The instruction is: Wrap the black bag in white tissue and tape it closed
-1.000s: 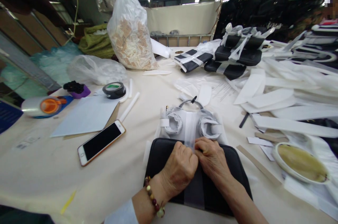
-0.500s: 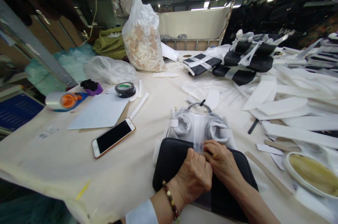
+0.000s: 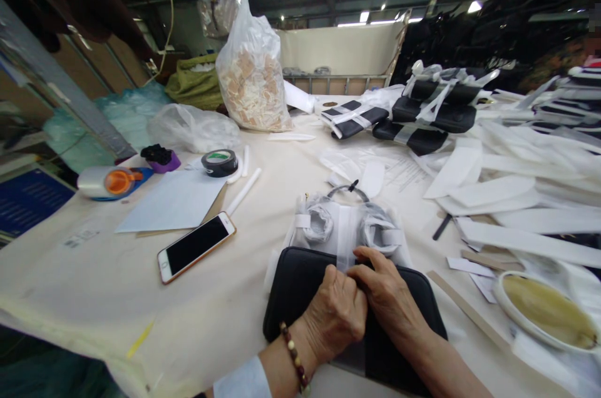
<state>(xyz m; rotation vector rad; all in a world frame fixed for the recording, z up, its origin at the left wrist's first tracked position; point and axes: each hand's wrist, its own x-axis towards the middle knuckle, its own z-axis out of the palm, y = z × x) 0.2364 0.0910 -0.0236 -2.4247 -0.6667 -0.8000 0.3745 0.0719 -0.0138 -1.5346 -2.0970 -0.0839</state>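
A black flat bag (image 3: 297,279) lies in front of me, with a translucent plastic strip (image 3: 346,246) running over its middle. My left hand (image 3: 335,310), a beaded bracelet at its wrist, is closed in a fist on the strip; its fingertips are hidden. Against it rests my right hand (image 3: 387,291), thumb side inward, its bent fingers pinching at the strip where it crosses the bag. Just beyond the bag's far edge are wrapped straps (image 3: 319,223) and a grey looped handle (image 3: 348,190) with a black tie.
Left on the table are a phone (image 3: 196,248), white sheets (image 3: 171,201), a black tape roll (image 3: 220,163) and a tape dispenser (image 3: 110,182). Wrapped black bags (image 3: 434,111) are stacked at the back right. White strips (image 3: 526,216) and an oval dish (image 3: 547,310) lie to the right.
My right hand's fingers have straightened slightly and shifted on the strip. The left fist stays on it. The whole view has moved a little, with the bag now slightly further left.
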